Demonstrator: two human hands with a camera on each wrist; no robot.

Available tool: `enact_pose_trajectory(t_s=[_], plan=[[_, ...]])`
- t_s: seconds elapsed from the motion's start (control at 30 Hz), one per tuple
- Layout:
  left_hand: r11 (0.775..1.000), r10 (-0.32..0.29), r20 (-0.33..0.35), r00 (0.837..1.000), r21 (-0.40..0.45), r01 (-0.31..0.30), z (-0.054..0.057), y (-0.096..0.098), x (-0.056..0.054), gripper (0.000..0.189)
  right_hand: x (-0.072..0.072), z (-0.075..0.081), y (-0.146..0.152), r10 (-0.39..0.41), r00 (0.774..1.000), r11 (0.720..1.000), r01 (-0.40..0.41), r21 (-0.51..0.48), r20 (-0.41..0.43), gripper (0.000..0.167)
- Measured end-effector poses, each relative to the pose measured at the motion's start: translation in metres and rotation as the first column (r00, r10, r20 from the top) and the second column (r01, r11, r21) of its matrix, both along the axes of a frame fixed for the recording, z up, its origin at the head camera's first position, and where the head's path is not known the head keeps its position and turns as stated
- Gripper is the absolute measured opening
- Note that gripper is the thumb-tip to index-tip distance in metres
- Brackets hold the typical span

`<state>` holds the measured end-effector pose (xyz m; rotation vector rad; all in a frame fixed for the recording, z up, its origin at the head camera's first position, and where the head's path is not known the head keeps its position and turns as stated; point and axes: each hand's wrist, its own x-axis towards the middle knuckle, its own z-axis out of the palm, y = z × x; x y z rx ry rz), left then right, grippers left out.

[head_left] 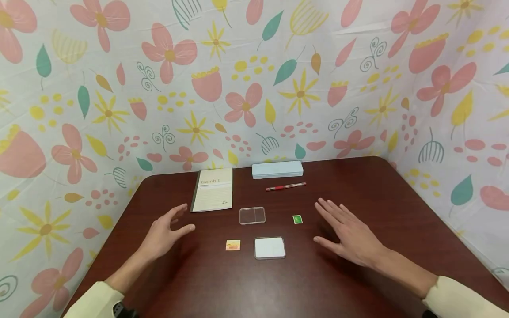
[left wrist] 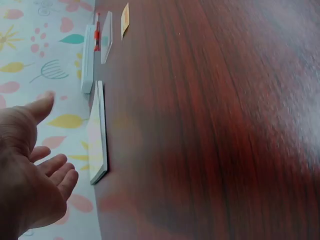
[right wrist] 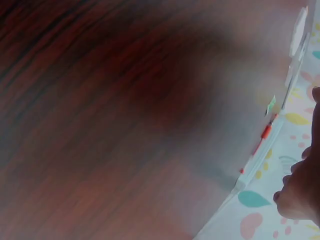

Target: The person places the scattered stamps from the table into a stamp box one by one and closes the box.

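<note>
Left hand (head_left: 162, 234) relaxed wide, right hand (head_left: 351, 235) straight-fingered, green square card (head_left: 297, 219) nearby, cream rectangular notebook (head_left: 213, 193), red pen (head_left: 278, 187) before pale-blue oblong box (head_left: 277, 170)

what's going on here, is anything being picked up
Nothing is being held: a person's left hand and right hand are open over the table. The left is near a notebook, the right near a small green square. Between the hands lie an orange piece, a clear rectangle and a clear-rimmed white one. A red pen lies farther back.
</note>
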<state>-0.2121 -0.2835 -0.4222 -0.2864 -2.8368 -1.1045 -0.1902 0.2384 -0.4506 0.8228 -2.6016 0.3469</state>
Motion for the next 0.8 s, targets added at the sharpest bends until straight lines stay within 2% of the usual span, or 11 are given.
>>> enact_pose_trajectory(t_s=[0.1,0.3,0.47,0.6,0.8], plan=[[0.997,0.010,0.006,1.000,0.072,-0.010,-0.001,0.004,-0.003,0.065,-0.001,-0.003,-0.006,0.032,0.999,0.999,-0.032,-0.009,-0.016,0.086],[0.983,0.013,0.040,0.999,0.182,-0.020,-0.003,0.013,-0.008,0.052,-0.003,-0.006,-0.019,0.064,0.997,0.997,-0.061,-0.046,0.044,0.089],[0.974,0.024,0.068,0.997,0.224,-0.039,-0.005,0.024,-0.009,0.046,-0.007,-0.010,-0.028,0.106,0.990,0.991,-0.098,-0.088,0.089,0.092],[0.968,0.046,0.115,0.992,0.242,-0.073,-0.010,0.031,-0.010,0.042,-0.007,-0.013,-0.035,0.144,0.983,0.984,-0.130,-0.125,0.111,0.093],[0.962,0.038,0.150,0.988,0.264,-0.077,-0.019,0.040,-0.013,0.037,-0.006,-0.016,-0.046,0.132,0.978,0.982,-0.107,-0.153,0.161,0.091]])
